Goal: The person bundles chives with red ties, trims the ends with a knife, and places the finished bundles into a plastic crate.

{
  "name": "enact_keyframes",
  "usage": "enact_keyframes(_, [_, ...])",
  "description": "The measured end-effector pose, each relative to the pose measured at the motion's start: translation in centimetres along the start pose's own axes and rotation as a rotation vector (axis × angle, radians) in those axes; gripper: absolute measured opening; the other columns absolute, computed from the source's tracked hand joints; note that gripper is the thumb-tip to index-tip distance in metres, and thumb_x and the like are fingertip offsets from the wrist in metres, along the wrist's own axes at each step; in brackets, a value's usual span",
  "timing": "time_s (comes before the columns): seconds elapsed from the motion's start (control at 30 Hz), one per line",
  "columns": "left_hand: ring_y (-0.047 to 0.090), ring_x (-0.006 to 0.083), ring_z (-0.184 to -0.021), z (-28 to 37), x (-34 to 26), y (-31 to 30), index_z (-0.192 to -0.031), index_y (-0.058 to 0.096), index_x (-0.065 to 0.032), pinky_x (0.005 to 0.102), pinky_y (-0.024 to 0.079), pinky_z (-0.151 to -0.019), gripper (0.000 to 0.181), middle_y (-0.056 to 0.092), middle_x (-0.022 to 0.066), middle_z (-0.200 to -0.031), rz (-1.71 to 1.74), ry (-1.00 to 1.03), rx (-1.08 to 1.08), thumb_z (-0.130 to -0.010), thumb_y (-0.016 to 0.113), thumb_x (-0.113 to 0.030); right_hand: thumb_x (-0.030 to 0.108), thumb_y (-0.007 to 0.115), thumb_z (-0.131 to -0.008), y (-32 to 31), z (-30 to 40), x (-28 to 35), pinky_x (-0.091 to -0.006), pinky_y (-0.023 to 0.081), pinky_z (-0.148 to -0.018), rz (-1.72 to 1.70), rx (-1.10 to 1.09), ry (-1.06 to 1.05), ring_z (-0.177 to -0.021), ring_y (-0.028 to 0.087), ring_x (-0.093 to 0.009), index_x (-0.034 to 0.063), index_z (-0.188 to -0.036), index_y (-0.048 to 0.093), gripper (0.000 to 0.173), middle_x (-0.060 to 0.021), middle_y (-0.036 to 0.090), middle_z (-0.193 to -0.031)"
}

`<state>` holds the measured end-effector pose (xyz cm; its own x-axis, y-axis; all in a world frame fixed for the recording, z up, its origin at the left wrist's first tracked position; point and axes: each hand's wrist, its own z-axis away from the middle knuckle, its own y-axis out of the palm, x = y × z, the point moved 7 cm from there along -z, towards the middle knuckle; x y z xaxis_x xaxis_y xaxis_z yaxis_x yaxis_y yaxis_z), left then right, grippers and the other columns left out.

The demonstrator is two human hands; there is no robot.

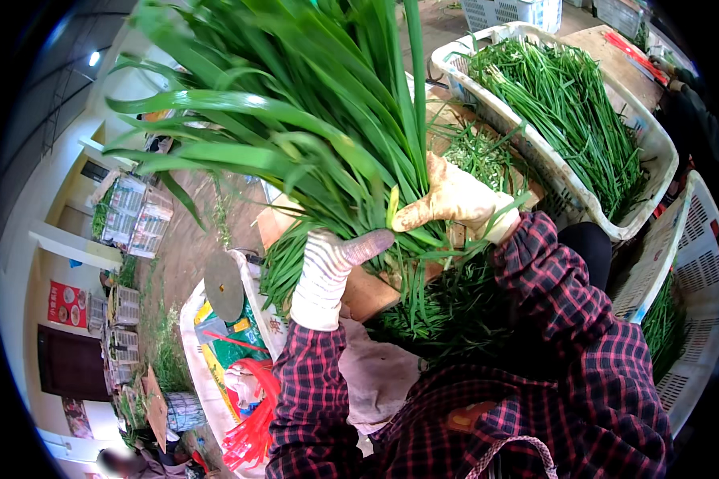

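Note:
A large bunch of long, flat green leaves point(335, 120), which look like garlic chives, fans up and away in front of me. My left hand point(326, 269), in a striped knit glove, grips its lower left side with the thumb laid across. On the right, my right hand point(458, 200), in a stained pale glove, holds the same bunch, thumb pointing left. Between the thumbs stands a yellowed leaf point(392, 206). Most fingers are hidden behind the leaves. Beneath the hands is a wooden board point(368, 296), with loose leaves point(437, 317) spread at its right.
A white plastic crate point(665, 141) full of green stalks point(566, 114) stands at right, another crate point(653, 269) nearer. Trimmings point(479, 158) lie between. At left, a crate point(193, 314) holds red plastic strips point(251, 413); a grey disc point(223, 286) stands beside it. Other people are at both edges.

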<state>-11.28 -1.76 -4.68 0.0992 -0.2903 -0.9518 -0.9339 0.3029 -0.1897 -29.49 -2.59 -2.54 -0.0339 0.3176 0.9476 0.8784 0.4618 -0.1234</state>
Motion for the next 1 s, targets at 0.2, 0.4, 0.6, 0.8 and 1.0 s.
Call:
enact_keyframes(0.2, [0.060,0.0212,-0.112,-2.5,4.2,-1.0,-0.129,0.058,-0.0079,0.0418,0.047,-0.101,0.058,0.063,0.0059,-0.126,-0.274,-0.084,0.111,-0.081,0.076,-0.036,0.024,0.091,-0.065,0.0,-1.0,-0.1,-0.0361,0.042,-0.104,0.192,-0.190,-0.041,-0.121,0.053,-0.026,-0.0020,-0.139,0.042,0.093,-0.0159,0.051,-0.137])
enact_keyframes(0.4, [0.062,0.0191,-0.110,-4.4,-1.8,0.6,-0.124,0.062,-0.0029,0.0347,0.052,-0.097,0.039,0.066,0.0095,-0.119,-0.075,-0.093,0.150,-0.086,0.071,-0.008,0.030,0.089,-0.069,-1.3,-3.5,2.6,-0.0356,0.043,-0.102,0.198,-0.270,-0.234,-0.114,0.057,-0.025,-0.0012,-0.130,0.053,0.077,-0.0159,0.062,-0.123])
enact_keyframes(0.6, [0.061,0.0179,-0.108,-3.6,-4.3,-0.6,-0.126,0.060,-0.0021,0.0347,0.050,-0.097,0.045,0.064,0.0077,-0.120,0.113,-0.031,-0.133,-0.084,0.074,-0.008,0.012,0.083,-0.074,0.3,-5.7,4.6,-0.0270,0.052,-0.084,0.030,-0.217,-0.232,-0.091,0.064,-0.011,0.0006,-0.116,0.067,0.046,-0.0058,0.072,-0.105])
enact_keyframes(0.8, [0.065,0.0136,-0.099,-1.3,-5.7,-0.5,-0.115,0.069,-0.0026,0.0315,0.053,-0.089,0.029,0.070,0.0050,-0.107,-0.106,-0.097,-0.101,-0.086,0.069,-0.007,0.041,0.085,-0.069,1.2,-6.5,3.2,-0.0364,0.051,-0.086,0.178,-0.052,-0.208,-0.097,0.067,-0.029,-0.0010,-0.114,0.065,0.065,-0.0189,0.070,-0.105])
enact_keyframes(1.0, [0.064,0.0160,-0.098,-2.4,-5.3,0.0,-0.118,0.066,-0.0024,0.0323,0.053,-0.089,0.042,0.066,0.0056,-0.113,-0.141,-0.120,0.049,-0.078,0.079,-0.007,0.041,0.083,-0.073,-1.1,-5.0,4.7,-0.0353,0.050,-0.089,0.306,-0.076,-0.327,-0.100,0.066,-0.027,-0.0021,-0.118,0.062,0.066,-0.0183,0.070,-0.106])
